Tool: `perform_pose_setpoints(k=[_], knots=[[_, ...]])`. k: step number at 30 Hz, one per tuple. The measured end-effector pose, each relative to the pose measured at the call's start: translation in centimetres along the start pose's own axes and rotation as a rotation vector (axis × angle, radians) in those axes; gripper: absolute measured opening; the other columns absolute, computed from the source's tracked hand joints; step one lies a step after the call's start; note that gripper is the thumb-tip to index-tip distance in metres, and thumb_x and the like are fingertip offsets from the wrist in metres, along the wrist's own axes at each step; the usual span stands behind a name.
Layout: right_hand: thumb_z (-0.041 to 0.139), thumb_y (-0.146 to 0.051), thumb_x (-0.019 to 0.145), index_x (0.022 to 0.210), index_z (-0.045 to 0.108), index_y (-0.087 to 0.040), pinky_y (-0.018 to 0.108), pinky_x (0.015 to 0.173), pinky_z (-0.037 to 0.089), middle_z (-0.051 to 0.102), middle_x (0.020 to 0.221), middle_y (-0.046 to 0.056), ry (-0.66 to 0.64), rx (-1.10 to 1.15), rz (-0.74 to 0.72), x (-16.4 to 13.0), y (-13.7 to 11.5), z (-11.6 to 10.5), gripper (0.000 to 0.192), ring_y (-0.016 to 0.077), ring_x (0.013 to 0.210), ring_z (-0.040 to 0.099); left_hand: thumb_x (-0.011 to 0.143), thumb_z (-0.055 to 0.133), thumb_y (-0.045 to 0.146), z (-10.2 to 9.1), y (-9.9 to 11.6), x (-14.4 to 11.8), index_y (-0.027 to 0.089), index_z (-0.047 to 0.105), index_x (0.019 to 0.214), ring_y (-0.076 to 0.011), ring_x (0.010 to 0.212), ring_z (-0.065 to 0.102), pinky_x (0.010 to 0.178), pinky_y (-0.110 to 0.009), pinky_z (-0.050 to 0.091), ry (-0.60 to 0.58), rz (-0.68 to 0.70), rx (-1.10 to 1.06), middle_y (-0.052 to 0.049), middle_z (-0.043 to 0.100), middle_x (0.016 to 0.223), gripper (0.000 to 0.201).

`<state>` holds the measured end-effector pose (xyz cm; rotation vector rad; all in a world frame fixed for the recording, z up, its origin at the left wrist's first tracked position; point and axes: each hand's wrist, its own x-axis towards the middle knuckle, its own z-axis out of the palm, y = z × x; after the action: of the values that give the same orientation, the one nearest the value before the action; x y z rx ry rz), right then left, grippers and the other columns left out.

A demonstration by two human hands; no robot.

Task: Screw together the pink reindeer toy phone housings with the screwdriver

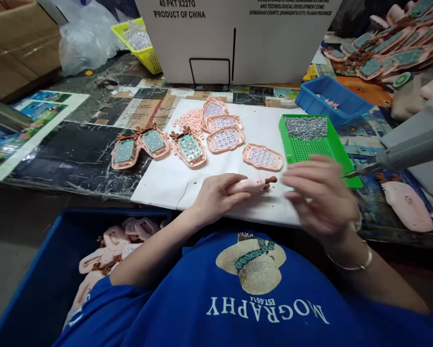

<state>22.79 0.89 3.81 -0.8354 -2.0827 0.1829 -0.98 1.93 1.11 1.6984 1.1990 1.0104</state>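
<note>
A white sheet (165, 185) covers the middle of a cluttered workbench (75, 154), with a green tray (341, 149) of small metal pieces at its right edge. Pink toy shells (225, 137) lie scattered on the sheet. Nearer the body, the left hand (216, 195) closes its fingers around one pink toy piece (250, 184), whose brown antler tip pokes out to the right. The right hand (319, 197) hovers just beside that tip, fingers spread loosely; motion blur hides whether it holds anything.
</note>
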Motion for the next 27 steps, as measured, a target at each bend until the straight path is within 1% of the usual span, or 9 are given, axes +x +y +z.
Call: perform_pose_setpoints(k=[3,6,12,18,19,21,23,25,27], knots=[[0.065,-0.028,0.096,0.118,0.069,-0.025,0.050,0.092,0.050,0.074,0.104,0.008,-0.049,-0.090,-0.177,0.7,0.3,3.5,0.022,0.0284,0.097,0.069,0.077,0.080,0.027,0.3,-0.4,-0.5,0.026,0.080,0.103,-0.0236,0.087,0.065,0.086,-0.033,0.045,-0.009,0.018,-0.063,-0.006,0.077,0.096,0.026],[0.064,-0.030,0.099,0.116,0.069,-0.017,0.045,0.082,0.052,0.074,0.098,0.011,-0.107,-0.095,-0.182,1.1,0.7,5.7,0.023,0.0270,0.090,0.067,0.082,0.073,0.024,0.1,-0.6,-1.2,0.025,0.077,0.106,-0.0239,0.089,0.066,0.086,-0.034,0.047,-0.049,0.067,-0.025,-0.006,0.076,0.096,0.025],[0.066,-0.023,0.095,0.104,0.072,-0.022,0.045,0.086,0.051,0.073,0.087,0.005,-0.055,-0.001,-0.127,1.3,0.5,6.7,0.011,0.0249,0.085,0.066,0.083,0.065,0.018,0.2,-1.3,-2.0,0.021,0.073,0.106,-0.0266,0.097,0.068,0.090,-0.036,0.051,-0.018,0.051,0.014,-0.010,0.073,0.102,0.025],[0.070,-0.026,0.093,0.092,0.074,-0.022,0.048,0.093,0.050,0.071,0.080,0.002,-0.070,0.034,-0.061,2.6,0.6,7.2,0.006,0.0225,0.081,0.067,0.090,0.057,0.024,0.3,-2.2,-1.9,0.014,0.066,0.118,-0.0252,0.106,0.068,0.095,-0.039,0.053,-0.046,0.188,0.095,-0.011,0.074,0.112,0.031],[0.069,-0.027,0.094,0.092,0.075,-0.023,0.050,0.098,0.048,0.072,0.083,0.002,-0.089,0.053,-0.057,3.0,0.6,7.1,0.007,0.0233,0.086,0.069,0.090,0.059,0.026,0.1,-2.0,-1.8,0.014,0.066,0.119,-0.0250,0.106,0.068,0.095,-0.038,0.054,-0.054,0.143,0.037,-0.011,0.074,0.113,0.032],[0.066,-0.027,0.096,0.099,0.076,-0.025,0.053,0.106,0.045,0.074,0.095,0.003,-0.061,0.131,-0.017,3.6,0.4,6.4,0.010,0.0254,0.100,0.069,0.091,0.064,0.033,-0.6,-1.6,-1.5,0.014,0.067,0.120,-0.0233,0.101,0.070,0.091,-0.034,0.056,-0.066,-0.044,-0.209,-0.010,0.075,0.111,0.035],[0.063,-0.025,0.099,0.107,0.075,-0.028,0.052,0.106,0.047,0.074,0.108,0.005,0.095,0.212,0.046,4.0,0.2,5.5,0.016,0.0259,0.110,0.067,0.095,0.060,0.038,-1.5,-1.1,-1.1,0.012,0.066,0.122,-0.0200,0.090,0.073,0.080,-0.029,0.059,-0.082,-0.290,-0.582,-0.010,0.076,0.108,0.038],[0.061,-0.022,0.099,0.112,0.075,-0.030,0.050,0.102,0.051,0.073,0.111,0.005,0.233,0.222,0.074,4.0,0.0,4.8,0.020,0.0253,0.110,0.067,0.101,0.052,0.037,-2.2,-0.7,-0.7,0.009,0.062,0.127,-0.0174,0.077,0.074,0.067,-0.025,0.059,-0.117,-0.494,-0.943,-0.012,0.076,0.100,0.039],[0.063,-0.025,0.099,0.117,0.073,-0.030,0.050,0.102,0.051,0.072,0.114,0.006,0.199,0.165,0.005,3.8,0.1,4.4,0.021,0.0270,0.114,0.065,0.104,0.044,0.034,-2.5,-0.5,-0.6,0.007,0.057,0.132,-0.0170,0.067,0.074,0.057,-0.021,0.058,-0.179,-0.628,-1.172,-0.012,0.076,0.090,0.041]])
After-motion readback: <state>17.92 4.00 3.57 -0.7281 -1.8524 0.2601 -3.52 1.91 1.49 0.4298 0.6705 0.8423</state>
